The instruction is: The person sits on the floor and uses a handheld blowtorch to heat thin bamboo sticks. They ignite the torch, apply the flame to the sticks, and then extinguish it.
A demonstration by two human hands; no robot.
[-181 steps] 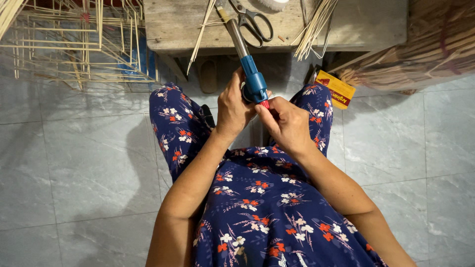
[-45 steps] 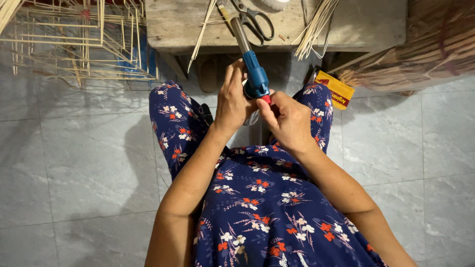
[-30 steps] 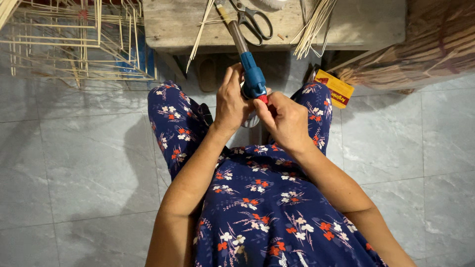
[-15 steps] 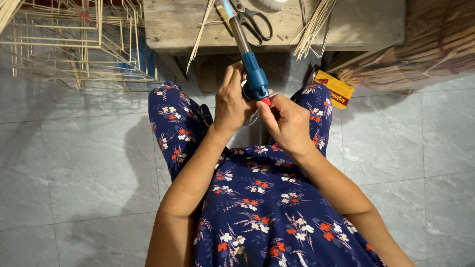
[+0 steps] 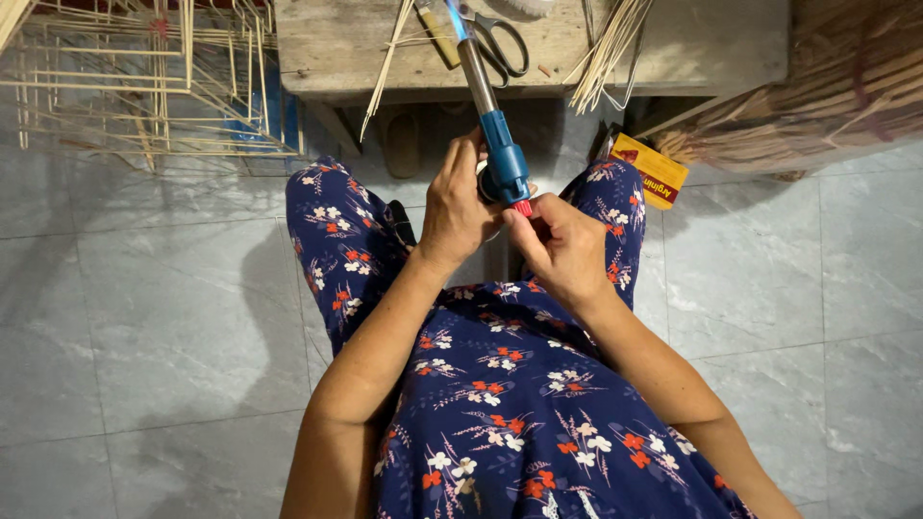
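Two bare hands meet above the lap of a person in dark blue floral clothing, seated over grey floor tiles before a worn wooden bench, with a frame of thin bamboo sticks on the floor to the left and a bundle of dried reeds to the right. On the bench lie loose bamboo splints and black-handled scissors, and a small yellow box sits by the right knee. The left hand is wrapped closed around the base of a blue gas torch, whose metal nozzle slants up toward the bench, while the right hand pinches its fingertips at the torch's little red part.
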